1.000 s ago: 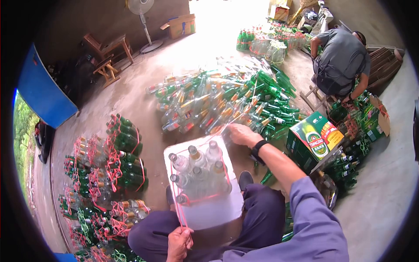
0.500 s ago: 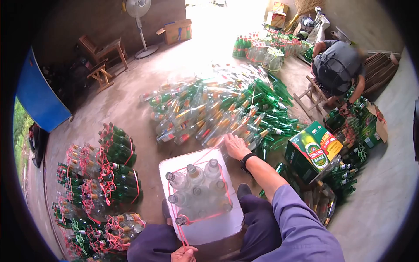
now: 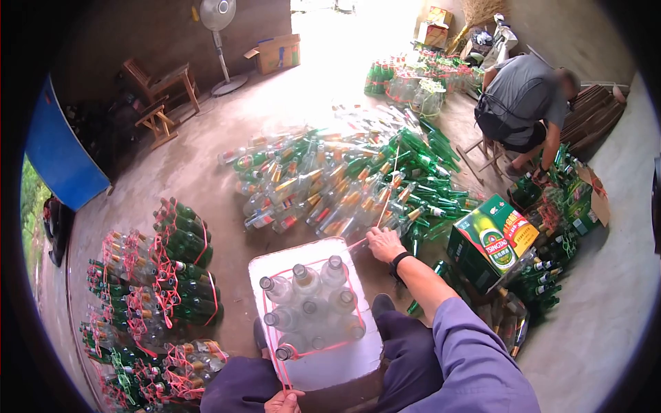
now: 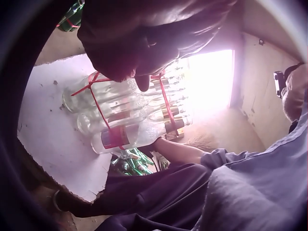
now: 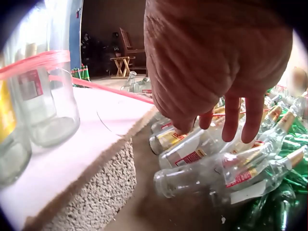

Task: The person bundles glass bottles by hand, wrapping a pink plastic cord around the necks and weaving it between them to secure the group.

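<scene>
A block of several clear glass bottles [image 3: 306, 306] stands upright on a white board [image 3: 344, 368] between the person's knees. Pink plastic string [image 3: 352, 275] runs round the bottles; in the left wrist view, two bands of it circle them. At the board's near edge, the left hand [image 3: 282, 402] pinches string ends drawn toward the body. Beyond the far right corner, the right hand [image 3: 387, 246] holds the string's other run, which stretches on over the bottle pile. Its fingers [image 5: 231, 118] point down in the right wrist view, above loose clear bottles [image 5: 192, 154].
Loose clear and green bottles [image 3: 330, 179] cover the floor ahead. Tied bundles [image 3: 186, 289] stand at left. A green beer carton [image 3: 492, 241] sits at right, near a bent-over person [image 3: 527, 103] working among bottles. A fan [image 3: 220, 41] stands at the back.
The right hand has drawn slightly farther right of the board's corner with the string. The left hand still pinches its string, lower in view. The other person has shifted posture.
</scene>
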